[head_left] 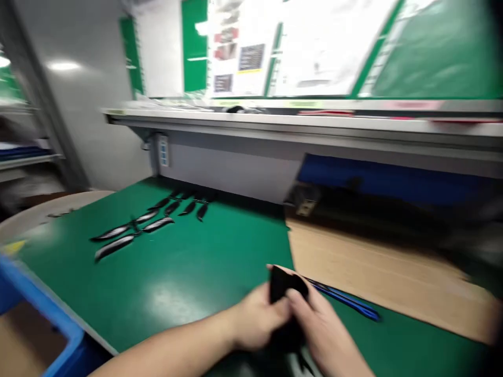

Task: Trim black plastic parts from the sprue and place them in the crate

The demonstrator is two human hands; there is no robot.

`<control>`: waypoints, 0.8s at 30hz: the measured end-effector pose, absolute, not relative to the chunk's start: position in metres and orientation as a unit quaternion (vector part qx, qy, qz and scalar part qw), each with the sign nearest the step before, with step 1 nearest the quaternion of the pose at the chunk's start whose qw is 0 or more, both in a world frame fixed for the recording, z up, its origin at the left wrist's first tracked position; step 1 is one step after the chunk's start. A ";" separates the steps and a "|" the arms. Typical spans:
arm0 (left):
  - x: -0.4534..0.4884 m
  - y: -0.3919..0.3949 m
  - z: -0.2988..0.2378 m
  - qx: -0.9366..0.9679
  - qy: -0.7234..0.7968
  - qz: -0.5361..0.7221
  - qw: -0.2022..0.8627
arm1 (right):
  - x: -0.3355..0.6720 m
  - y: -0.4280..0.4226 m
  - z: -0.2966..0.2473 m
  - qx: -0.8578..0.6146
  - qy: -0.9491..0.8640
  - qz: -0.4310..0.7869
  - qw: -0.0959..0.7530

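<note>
Black and soft-edged in the blur, a dark piece (280, 280) sits gripped between a worker's two bare hands, just above a green bench (220, 251). The left hand (257, 317) closes around its left side; the right hand (320, 322) clasps the other, its thumb pressed across the front. Just beyond the right hand lies a slim blue item (349, 301), along the near edge of a cardboard sheet (377, 272) that stretches off to that hand's right. Farther out, past the cardboard, runs a blue panel (377, 175). Well ahead and to the left of the left hand, black blades (157, 225) lie in clusters on the bench. A blue bin (74, 340) stands well to the left of the same hand. High beyond both hands, a shelf (259, 119) runs below white sheets (330, 47). Details of the piece are too blurred to tell.
</note>
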State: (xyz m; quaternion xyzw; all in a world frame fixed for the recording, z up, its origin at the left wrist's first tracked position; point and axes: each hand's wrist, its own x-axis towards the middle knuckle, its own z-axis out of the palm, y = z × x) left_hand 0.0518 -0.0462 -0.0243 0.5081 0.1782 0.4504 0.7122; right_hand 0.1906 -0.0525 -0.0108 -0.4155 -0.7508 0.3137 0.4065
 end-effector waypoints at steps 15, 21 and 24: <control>0.052 -0.040 -0.017 0.330 0.349 0.365 0.797 | 0.331 0.011 -0.064 -0.606 -0.757 0.043 0.241; 0.050 -0.039 -0.022 0.386 0.277 0.360 0.803 | 0.324 0.003 -0.055 -0.596 -0.731 0.093 0.320; 0.048 -0.040 -0.027 0.425 0.260 0.328 0.803 | 0.311 -0.015 -0.041 -0.548 -0.756 0.120 0.337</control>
